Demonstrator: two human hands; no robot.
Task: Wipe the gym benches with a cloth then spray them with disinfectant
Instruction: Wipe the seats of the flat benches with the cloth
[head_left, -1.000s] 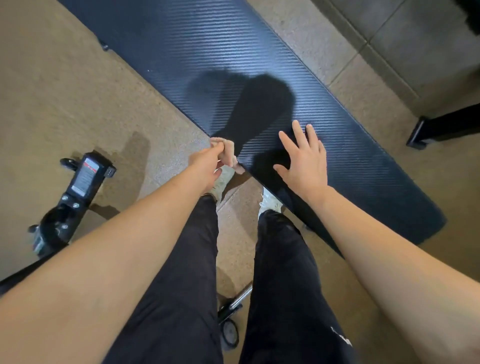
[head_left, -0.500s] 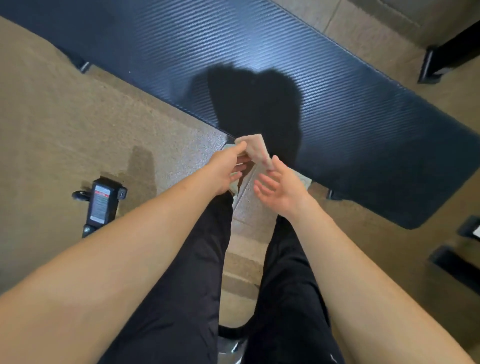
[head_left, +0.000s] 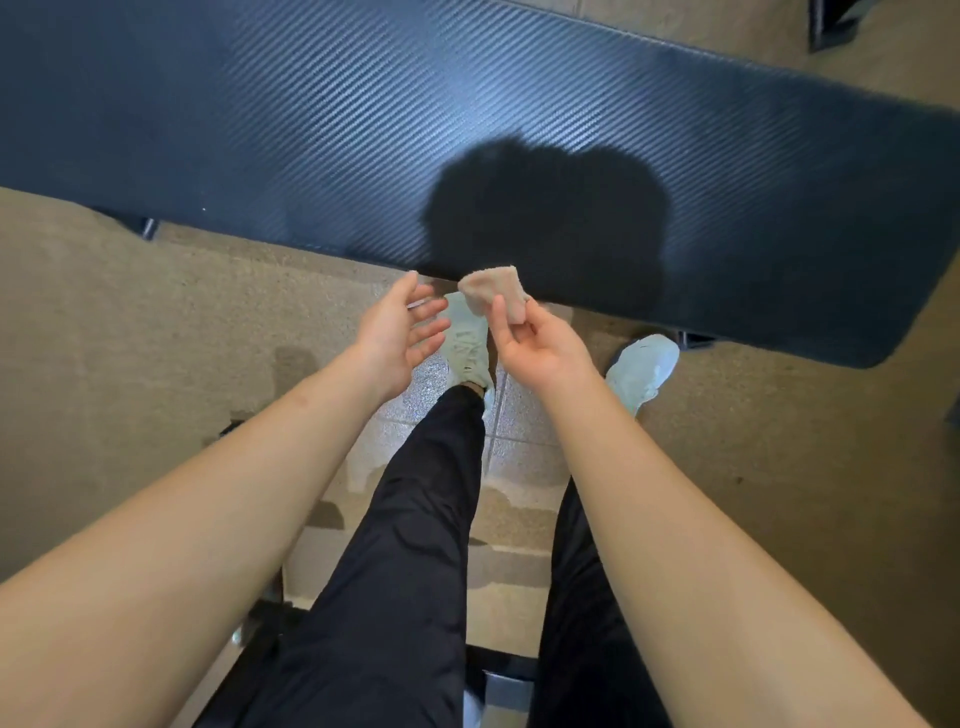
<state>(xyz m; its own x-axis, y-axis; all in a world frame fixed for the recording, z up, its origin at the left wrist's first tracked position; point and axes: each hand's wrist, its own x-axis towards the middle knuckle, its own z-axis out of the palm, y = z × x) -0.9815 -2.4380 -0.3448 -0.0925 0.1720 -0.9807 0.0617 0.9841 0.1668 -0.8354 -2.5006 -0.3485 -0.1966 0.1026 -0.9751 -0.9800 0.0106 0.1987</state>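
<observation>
Head view: a person stands at a dark padded bench (head_left: 311, 114), the right hand (head_left: 540, 348) pinching a small folded beige cloth (head_left: 491, 291) between thumb and curled fingers (head_left: 523, 326). The cloth rises from the pinch, its free end pointing toward the bench's near edge and its long axis running roughly along that edge. The left hand (head_left: 395, 332) hovers just beside it, palm inward, fingers spread and holding nothing, above pale shoes (head_left: 644, 369) on the tan floor (head_left: 156, 322).
</observation>
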